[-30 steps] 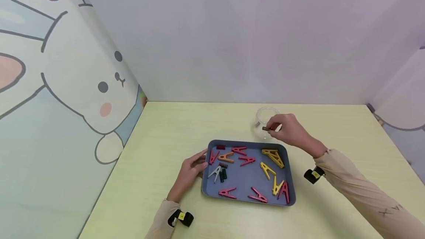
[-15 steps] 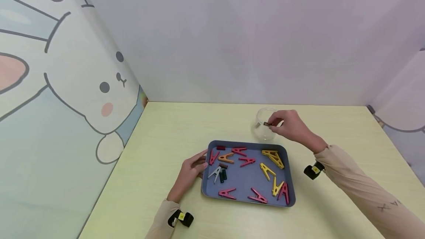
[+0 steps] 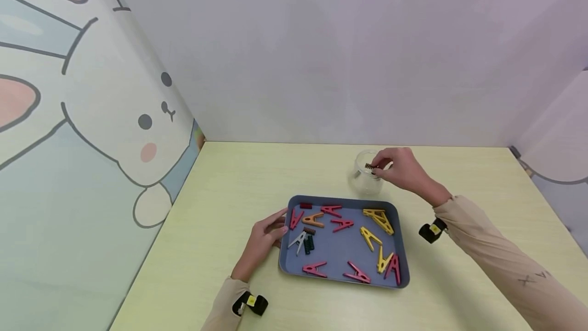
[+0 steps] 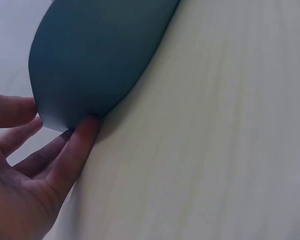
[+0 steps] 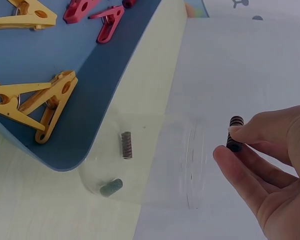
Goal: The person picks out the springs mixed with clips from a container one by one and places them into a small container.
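Observation:
Between thumb and fingers, my right hand [image 3: 400, 167] pinches a dark brown coil spring [image 5: 235, 134] just outside the mouth of a clear jar [image 5: 162, 160], as the right wrist view shows. Inside the jar lie a brown spring [image 5: 126, 145] and a green spring [image 5: 111, 187]. My left hand [image 3: 261, 241] holds the left side of a blue-grey tray [image 3: 340, 282], its thumb at the rim and its fingers against the outer wall [image 4: 105, 55]. In the tray are red, yellow, orange and white spring clips, plus green springs [image 3: 309, 243], a brown spring [image 3: 310, 231] and a red one [image 3: 305, 206].
The pale wooden table [image 3: 248, 178] meets a plain light wall [image 3: 321, 65] behind the jar. On the left stands a wall with a rabbit drawing [image 3: 115, 101]. The jar is behind the tray's far edge, right of its middle.
My right hand has risen slightly and moved away from me with the brown spring, from in front of the jar up to its mouth. The left hand and tray stay put.

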{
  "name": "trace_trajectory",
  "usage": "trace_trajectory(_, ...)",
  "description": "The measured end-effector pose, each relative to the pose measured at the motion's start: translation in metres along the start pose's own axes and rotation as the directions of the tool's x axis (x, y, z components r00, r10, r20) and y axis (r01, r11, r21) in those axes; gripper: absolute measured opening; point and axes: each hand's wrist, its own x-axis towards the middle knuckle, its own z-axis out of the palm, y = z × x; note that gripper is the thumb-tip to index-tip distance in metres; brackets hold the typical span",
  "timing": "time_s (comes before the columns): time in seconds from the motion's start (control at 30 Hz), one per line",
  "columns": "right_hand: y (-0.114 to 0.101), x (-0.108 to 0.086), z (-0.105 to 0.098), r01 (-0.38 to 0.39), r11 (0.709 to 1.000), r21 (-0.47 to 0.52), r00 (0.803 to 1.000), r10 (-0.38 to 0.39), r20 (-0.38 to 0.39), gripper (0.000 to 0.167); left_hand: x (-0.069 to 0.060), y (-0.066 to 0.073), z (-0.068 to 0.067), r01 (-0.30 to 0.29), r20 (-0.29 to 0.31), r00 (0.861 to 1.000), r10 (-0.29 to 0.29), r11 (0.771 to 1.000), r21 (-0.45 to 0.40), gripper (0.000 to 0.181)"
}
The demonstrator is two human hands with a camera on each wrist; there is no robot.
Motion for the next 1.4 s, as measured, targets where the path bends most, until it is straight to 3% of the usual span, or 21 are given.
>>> trace_trajectory(0.73,0.006,0.015,0.002,-0.056,0.998,-0.027,0.998,0.057,0.01,0.007,-0.001,-0.001,0.001,0.002,0.01,1.0,-0.002,1.0,-0.018,0.046)
trace_trajectory(1.4,0.002,0.024,0.009,-0.04,0.998,-0.039,0.998,0.042,0.051,0.004,-0.001,0.002,-0.001,-0.004,0.004,1.0,0.004,1.0,-0.004,0.047)
